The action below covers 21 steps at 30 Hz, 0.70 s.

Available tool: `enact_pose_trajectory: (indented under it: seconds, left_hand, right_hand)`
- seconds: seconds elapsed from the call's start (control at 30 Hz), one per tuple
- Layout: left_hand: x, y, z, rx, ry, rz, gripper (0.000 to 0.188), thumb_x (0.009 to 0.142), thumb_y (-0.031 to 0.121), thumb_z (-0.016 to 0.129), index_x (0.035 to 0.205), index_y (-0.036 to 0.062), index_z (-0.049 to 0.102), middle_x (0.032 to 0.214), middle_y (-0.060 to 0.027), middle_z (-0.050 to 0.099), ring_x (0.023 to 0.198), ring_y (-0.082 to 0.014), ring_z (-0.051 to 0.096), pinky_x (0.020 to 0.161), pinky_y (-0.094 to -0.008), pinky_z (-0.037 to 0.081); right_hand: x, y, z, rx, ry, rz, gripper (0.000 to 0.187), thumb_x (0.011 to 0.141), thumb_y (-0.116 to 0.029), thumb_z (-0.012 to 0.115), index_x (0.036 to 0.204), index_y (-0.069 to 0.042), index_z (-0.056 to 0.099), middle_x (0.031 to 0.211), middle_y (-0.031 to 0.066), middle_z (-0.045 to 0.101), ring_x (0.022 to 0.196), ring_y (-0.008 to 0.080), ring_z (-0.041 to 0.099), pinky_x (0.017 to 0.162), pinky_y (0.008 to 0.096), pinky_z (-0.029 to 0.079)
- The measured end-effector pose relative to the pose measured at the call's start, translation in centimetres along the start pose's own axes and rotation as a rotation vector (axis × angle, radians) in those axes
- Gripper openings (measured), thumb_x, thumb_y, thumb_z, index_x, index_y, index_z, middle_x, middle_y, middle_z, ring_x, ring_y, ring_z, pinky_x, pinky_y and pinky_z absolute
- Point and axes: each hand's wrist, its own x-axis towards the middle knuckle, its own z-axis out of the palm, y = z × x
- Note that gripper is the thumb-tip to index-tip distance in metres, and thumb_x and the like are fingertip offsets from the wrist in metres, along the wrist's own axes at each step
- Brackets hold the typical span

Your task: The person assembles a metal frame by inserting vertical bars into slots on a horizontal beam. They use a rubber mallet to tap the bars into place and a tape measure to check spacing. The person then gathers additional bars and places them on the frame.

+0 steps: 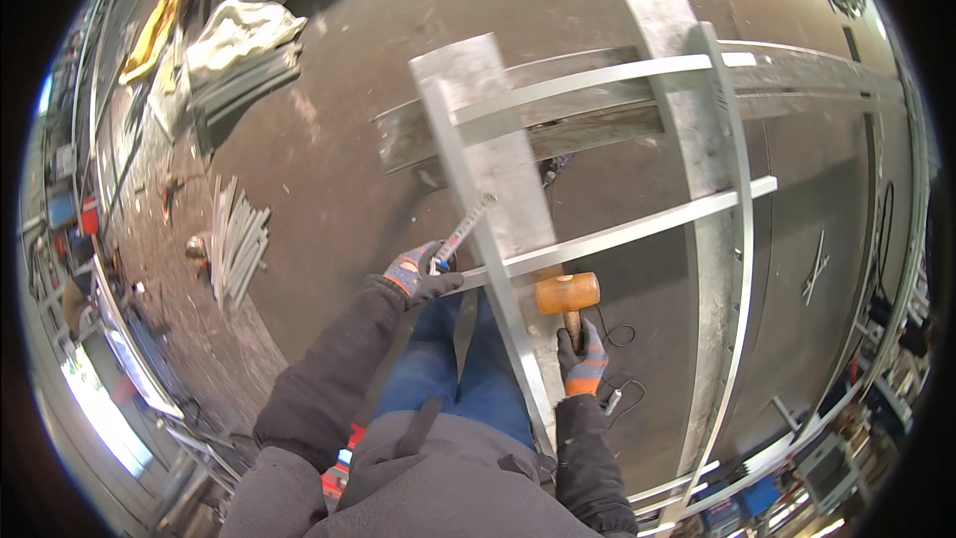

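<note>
My right hand (583, 354), in a grey and orange glove, is closed round the handle of a mallet (568, 294) with an orange-brown head. The mallet's head lies close to the near crossbar of a metal frame (637, 229). In my gloved left hand (420, 272) is a tape measure (438, 261). Its blade (463, 227) is drawn out up and to the right, ending over the frame's left upright (460, 179). That hand is also beside the left end of the near crossbar; whether it touches the bar is hard to tell.
Two wide metal beams (523, 209) (707, 189) run beneath the frame. A bundle of thin metal strips (237, 244) lies on the floor to the left, with a whitish sheet (244, 35) over bars farther back. A black cable (622, 334) curls right of the mallet.
</note>
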Motion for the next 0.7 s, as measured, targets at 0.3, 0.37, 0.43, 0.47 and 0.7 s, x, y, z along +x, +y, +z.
enact_pose_trajectory:
  seconds: [0.3, 0.37, 0.43, 0.47, 0.7]
  left_hand:
    - [-3.1, -6.7, -4.8, 0.386, -0.015, 0.179, 0.063, 0.076, 0.03, 0.075, 0.134, 0.0161, 0.058, 0.122, -0.0159, 0.063, 0.119, -0.035, 0.06, 0.103, -0.0438, 0.049]
    - [-3.1, -7.3, -4.6, 0.389, -0.093, 0.135, 0.058, 0.077, 0.029, 0.073, 0.134, 0.0206, 0.06, 0.12, -0.0142, 0.064, 0.119, -0.0341, 0.06, 0.103, -0.0444, 0.049]
    - [-3.0, -7.7, -4.1, 0.378, -0.072, 0.161, 0.056, 0.078, 0.029, 0.074, 0.132, 0.0204, 0.062, 0.119, -0.0133, 0.064, 0.118, -0.034, 0.061, 0.102, -0.0456, 0.05]
    - [-3.0, -7.8, -3.9, 0.368, -0.067, 0.159, 0.055, 0.078, 0.029, 0.074, 0.131, 0.0203, 0.063, 0.118, -0.0129, 0.064, 0.117, -0.034, 0.062, 0.101, -0.0461, 0.05]
    - [-3.0, -8.0, -3.0, 0.421, -0.068, 0.221, 0.059, 0.082, 0.037, 0.074, 0.137, 0.0219, 0.062, 0.126, -0.0127, 0.064, 0.122, -0.0344, 0.059, 0.105, -0.0464, 0.048]
  right_hand:
    - [-2.5, 1.5, 4.3, -0.317, 0.017, -0.104, 0.05, 0.09, -0.025, 0.074, 0.13, 0.001, 0.061, 0.118, 0.02, 0.065, 0.108, 0.0362, 0.065, 0.094, 0.0421, 0.052]
    - [-2.4, 1.3, 4.4, -0.282, 0.0, -0.079, 0.049, 0.091, -0.025, 0.073, 0.131, 0.001, 0.061, 0.116, 0.0202, 0.065, 0.108, 0.0362, 0.065, 0.094, 0.0425, 0.052]
    - [-2.4, 1.0, 4.6, -0.238, -0.003, -0.045, 0.049, 0.092, -0.026, 0.072, 0.13, 0.002, 0.06, 0.114, 0.0208, 0.066, 0.106, 0.0354, 0.066, 0.094, 0.0424, 0.052]
    - [-2.5, 0.9, 4.8, -0.233, 0.009, -0.039, 0.048, 0.092, -0.025, 0.071, 0.13, 0.003, 0.059, 0.113, 0.0195, 0.066, 0.105, 0.033, 0.066, 0.094, 0.0409, 0.052]
    - [-3.1, 0.0, 6.2, -0.014, 0.066, 0.005, 0.037, 0.096, -0.015, 0.067, 0.129, 0.001, 0.058, 0.106, 0.0091, 0.066, 0.096, 0.0165, 0.062, 0.091, 0.0312, 0.051]
